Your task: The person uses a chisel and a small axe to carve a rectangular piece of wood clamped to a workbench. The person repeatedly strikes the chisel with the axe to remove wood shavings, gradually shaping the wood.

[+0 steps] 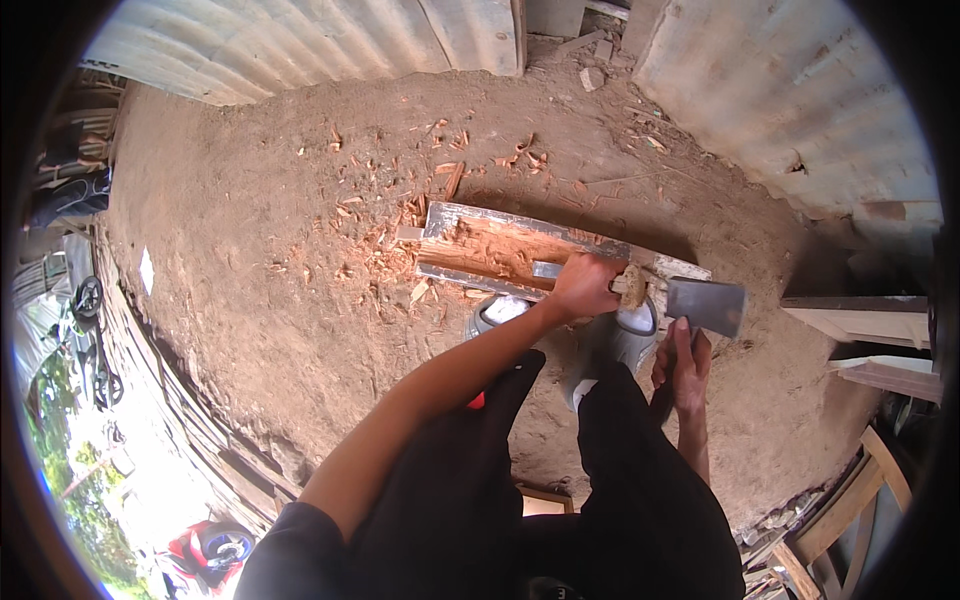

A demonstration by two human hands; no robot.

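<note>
My left hand (pixel 585 287) is closed around a chisel (pixel 546 270). Its flat metal blade points left into a hollowed wooden piece (pixel 480 243), and the worn butt of its handle sticks out to the right of my fist. The wood is raw orange-brown inside, with chipped pale and dark paint along its rims. Just right of the chisel butt, my right hand (pixel 688 365) grips the dark handle of a striking tool (pixel 706 306) with a broad, dark rectangular head. Whether that head is a mallet or a hatchet I cannot tell. Head and butt look apart.
My grey shoes (pixel 634 335) are against the near side of the wood. Wood chips (pixel 375 255) litter the dirt floor (pixel 250 190). Corrugated metal sheets (pixel 320 45) stand at the back. Wooden pieces (pixel 860 320) jut in at right, and stacked poles (pixel 180 375) line the left.
</note>
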